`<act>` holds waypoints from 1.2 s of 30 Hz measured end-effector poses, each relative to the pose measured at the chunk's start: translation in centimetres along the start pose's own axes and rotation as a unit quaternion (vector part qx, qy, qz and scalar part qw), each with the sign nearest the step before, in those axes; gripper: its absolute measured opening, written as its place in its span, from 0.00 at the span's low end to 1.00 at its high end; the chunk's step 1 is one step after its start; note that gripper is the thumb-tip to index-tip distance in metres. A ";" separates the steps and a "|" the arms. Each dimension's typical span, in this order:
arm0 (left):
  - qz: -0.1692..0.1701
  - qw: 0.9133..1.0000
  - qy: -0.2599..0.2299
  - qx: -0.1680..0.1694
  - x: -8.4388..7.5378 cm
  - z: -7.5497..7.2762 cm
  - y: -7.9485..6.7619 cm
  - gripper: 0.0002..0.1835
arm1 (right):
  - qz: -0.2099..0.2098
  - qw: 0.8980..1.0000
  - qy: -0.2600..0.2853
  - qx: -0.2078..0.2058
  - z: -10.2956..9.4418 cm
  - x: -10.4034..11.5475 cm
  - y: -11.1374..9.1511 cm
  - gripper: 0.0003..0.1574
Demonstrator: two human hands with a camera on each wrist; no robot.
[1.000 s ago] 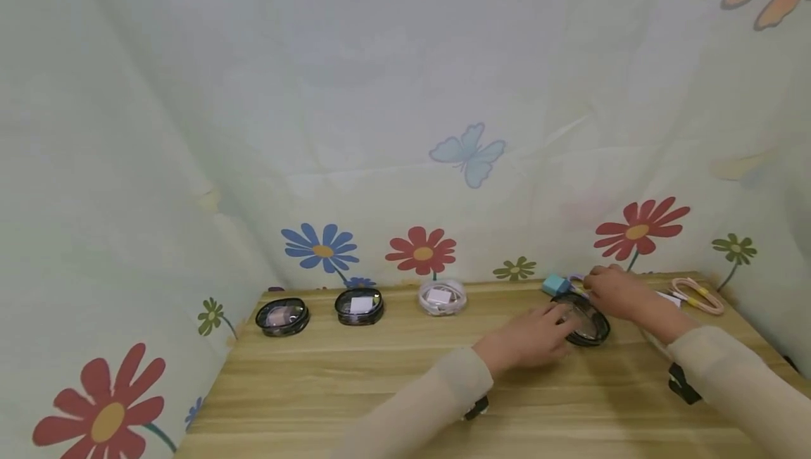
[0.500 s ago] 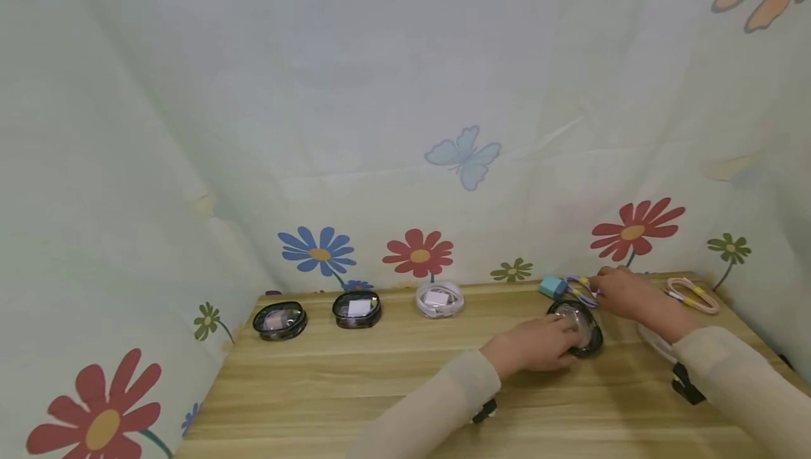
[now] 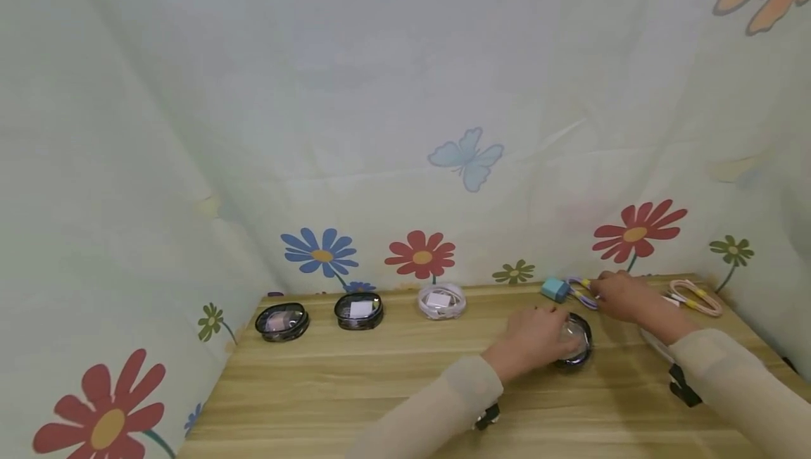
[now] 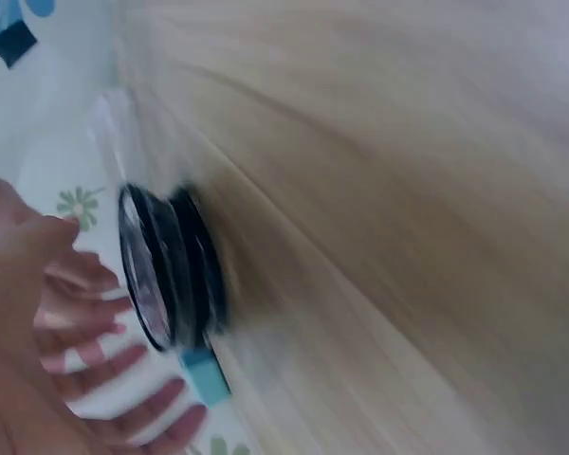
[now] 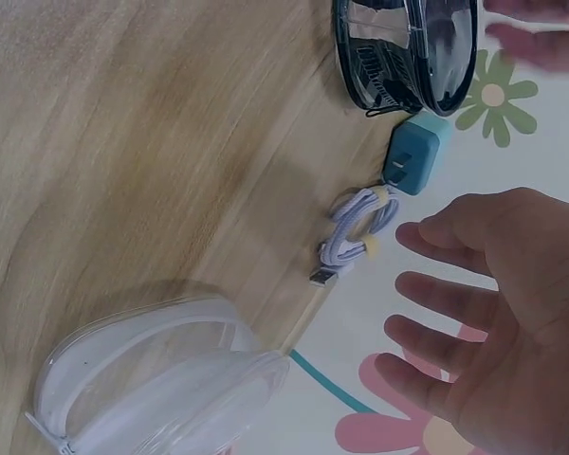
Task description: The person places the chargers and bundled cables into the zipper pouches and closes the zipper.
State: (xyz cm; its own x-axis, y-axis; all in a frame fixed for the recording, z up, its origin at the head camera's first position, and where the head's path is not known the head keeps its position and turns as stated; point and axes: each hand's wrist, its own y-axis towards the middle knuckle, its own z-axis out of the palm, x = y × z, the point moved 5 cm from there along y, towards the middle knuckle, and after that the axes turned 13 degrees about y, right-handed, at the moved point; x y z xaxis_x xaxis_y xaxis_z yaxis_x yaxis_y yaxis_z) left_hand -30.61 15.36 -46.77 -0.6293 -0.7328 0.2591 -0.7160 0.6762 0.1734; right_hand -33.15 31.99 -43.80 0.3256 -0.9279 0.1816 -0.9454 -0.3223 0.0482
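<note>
Left hand, fingers loose, is close at the black case, contact unclear; a careless push could knock it into the blue adapter behind. Right hand, relaxed, gripping nothing, hangs near the purple cable. Beneath: wood-grain table; around, flower-printed cloth.

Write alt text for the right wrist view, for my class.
A relaxed right hand appears near a coiled lilac cable and a blue plug on a wooden table. A black-rimmed case shows at the top, a white case at lower left, and blurred fingers at top right.
</note>
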 end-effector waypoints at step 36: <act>0.050 0.988 -0.052 0.139 1.6 -0.5 1.1 0.26 | -0.015 1.000 0.013 -0.015 1.9 -0.3 -0.5 0.04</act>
State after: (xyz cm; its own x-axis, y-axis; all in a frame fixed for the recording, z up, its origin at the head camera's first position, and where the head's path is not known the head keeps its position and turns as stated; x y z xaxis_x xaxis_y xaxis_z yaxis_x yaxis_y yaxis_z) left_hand -32.23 14.94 -45.65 -0.7177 -0.6775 0.1611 -0.6956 0.7083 -0.1199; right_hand -32.73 32.13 -45.72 0.3531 -0.9129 0.2049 -0.9356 -0.3431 0.0839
